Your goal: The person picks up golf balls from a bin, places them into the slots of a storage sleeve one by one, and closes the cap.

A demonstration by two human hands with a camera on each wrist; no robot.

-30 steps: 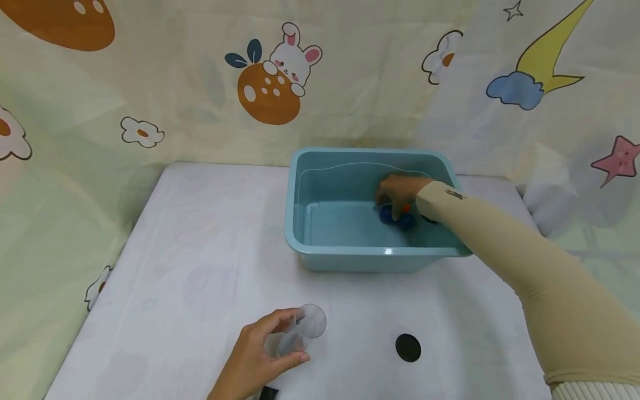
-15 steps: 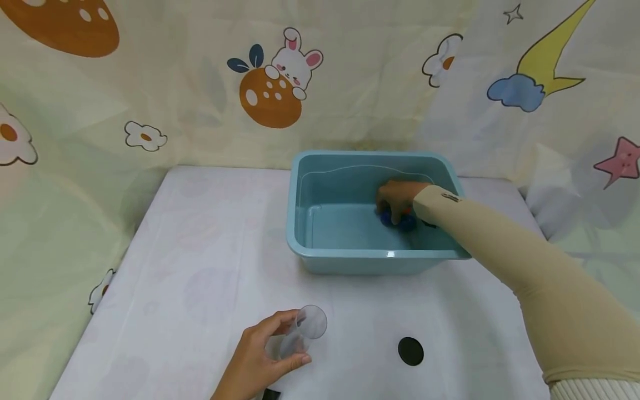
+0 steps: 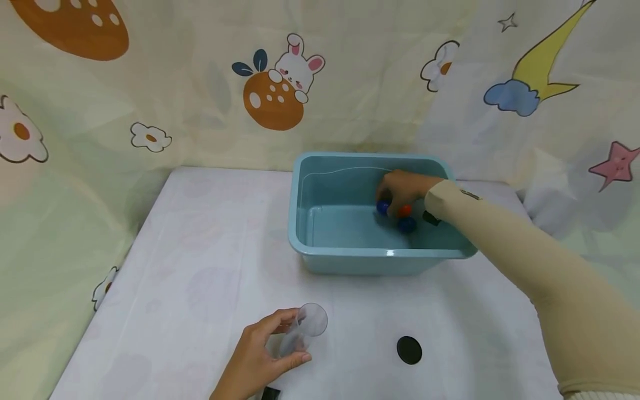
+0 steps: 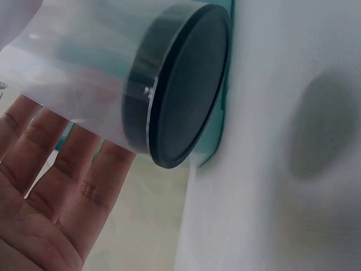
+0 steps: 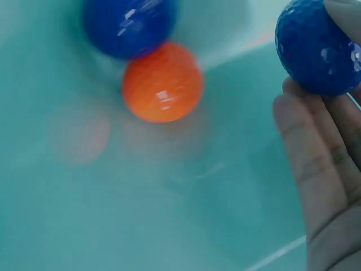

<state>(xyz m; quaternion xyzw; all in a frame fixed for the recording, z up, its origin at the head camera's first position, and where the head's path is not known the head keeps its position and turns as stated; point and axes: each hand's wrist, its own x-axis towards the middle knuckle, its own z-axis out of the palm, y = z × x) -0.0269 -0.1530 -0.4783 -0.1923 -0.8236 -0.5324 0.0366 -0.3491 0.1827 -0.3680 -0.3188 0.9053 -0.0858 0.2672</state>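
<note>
My left hand grips a clear plastic cylinder above the near part of the table, its round mouth tipped up and to the right. In the left wrist view a black base caps the cylinder's lower end. Down inside the light-blue tub, my right hand pinches a blue golf ball between thumb and fingers. Beside that hand, on the tub's floor, lie an orange ball and a second blue ball, close together.
A flat black disc lies on the white-covered table, right of the cylinder. The tub's raised near wall stands between the two hands. Behind the table hangs a printed cloth.
My right hand has risen slightly and shifted right, lifting one blue golf ball; the orange ball and other blue ball now show more. The left hand holds the cylinder as before.
</note>
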